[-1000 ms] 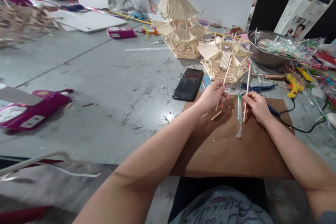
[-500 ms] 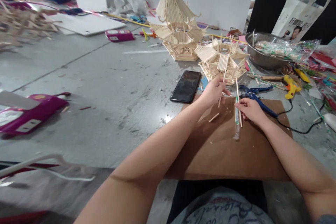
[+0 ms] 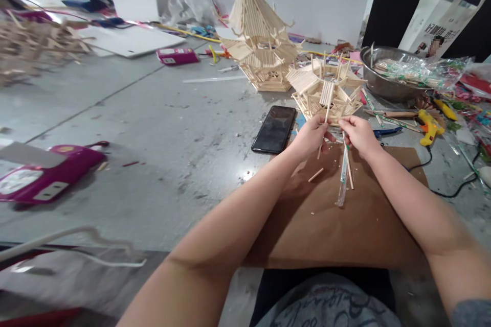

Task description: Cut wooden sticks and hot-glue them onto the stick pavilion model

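Note:
My left hand (image 3: pixel 313 135) is closed around a thin wooden chopstick (image 3: pixel 319 151), which stands nearly upright between the fingers. My right hand (image 3: pixel 360 135) pinches the upper end of another wooden chopstick (image 3: pixel 350 172); a clear plastic wrapper (image 3: pixel 341 191) with green print hangs beside it. Both hands are over the far part of a brown board (image 3: pixel 307 240), where a short stick piece (image 3: pixel 316 174) lies. Just beyond the fingers stands a low, roofed model (image 3: pixel 303 80) built of sticks. Blue pliers (image 3: pixel 388 132) are partly hidden behind my right hand.
A black phone (image 3: pixel 273 129) lies left of the board. Behind it rises a taller stick pagoda (image 3: pixel 261 15). To the right are a yellow glue gun (image 3: pixel 430 126) with a cord and a metal bowl (image 3: pixel 387 89) of wrapped sticks. A purple power strip (image 3: pixel 69 168) lies far left.
My right hand has moved up and away from me along the chopstick to its top end, closer to my left hand, and covers more of the pliers. My left hand still holds its chopstick.

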A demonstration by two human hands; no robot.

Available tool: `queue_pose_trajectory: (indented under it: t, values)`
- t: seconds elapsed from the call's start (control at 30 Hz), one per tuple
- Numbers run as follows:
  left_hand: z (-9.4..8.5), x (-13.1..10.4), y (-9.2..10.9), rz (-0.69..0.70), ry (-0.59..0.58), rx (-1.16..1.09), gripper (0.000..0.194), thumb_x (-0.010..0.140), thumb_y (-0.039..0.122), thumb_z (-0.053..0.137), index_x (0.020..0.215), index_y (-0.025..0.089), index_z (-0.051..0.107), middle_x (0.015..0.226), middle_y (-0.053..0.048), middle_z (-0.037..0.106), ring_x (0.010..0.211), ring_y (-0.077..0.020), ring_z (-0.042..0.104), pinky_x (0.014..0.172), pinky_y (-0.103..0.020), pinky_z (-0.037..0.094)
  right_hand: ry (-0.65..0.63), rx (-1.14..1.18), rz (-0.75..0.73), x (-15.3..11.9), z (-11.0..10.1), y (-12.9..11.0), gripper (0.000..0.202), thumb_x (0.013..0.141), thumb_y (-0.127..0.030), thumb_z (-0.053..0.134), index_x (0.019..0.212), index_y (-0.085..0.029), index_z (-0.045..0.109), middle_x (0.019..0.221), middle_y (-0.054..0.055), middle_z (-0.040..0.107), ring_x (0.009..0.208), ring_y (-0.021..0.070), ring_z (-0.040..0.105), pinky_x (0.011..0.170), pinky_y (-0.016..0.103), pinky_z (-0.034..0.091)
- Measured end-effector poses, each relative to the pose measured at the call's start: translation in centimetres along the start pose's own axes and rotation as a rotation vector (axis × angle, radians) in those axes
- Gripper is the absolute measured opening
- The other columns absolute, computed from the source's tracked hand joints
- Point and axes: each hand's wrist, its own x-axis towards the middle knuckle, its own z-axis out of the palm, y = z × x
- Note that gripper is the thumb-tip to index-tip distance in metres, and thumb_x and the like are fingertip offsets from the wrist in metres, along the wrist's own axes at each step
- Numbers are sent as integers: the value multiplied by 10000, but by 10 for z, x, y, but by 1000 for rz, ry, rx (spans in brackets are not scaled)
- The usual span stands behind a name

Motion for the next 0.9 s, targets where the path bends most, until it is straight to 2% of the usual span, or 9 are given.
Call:
queue_pose_trajectory:
  t: [0.13,0.3,0.6,0.9]
  values:
    - [0,-2,3,-16,14,-39,108,864,144,380,909,150,478,494,58,528,300,-55,445,349,-158,340,-19,242,110,11,16,-8,75,764,-199,508,703,-161,531,599,-57,516,317,28,392,314,184,242]
    - [-1,-1,3,-10,-5,-69,86,865,152,383,862,156,469,516,52,531,314,-60,455,338,-165,350,2,408,173,20,25,-16,87,770,-166,495,684,-161,508,556,-71,486,311,27,368,294,178,224]
    - [-2,1,1,-15,-17,-54,96,872,158,368,847,162,460,511,52,536,275,-51,420,331,-165,331,-5,489,223,30,30,-14,89,748,-168,528,665,-156,499,511,-80,475,312,14,322,291,162,218]
    - [0,-5,5,-3,15,4,101,858,135,381,847,152,479,509,53,531,299,-47,428,340,-161,322,-7,522,204,27,30,-12,100,744,-175,548,660,-162,496,486,-93,451,312,8,300,293,154,208]
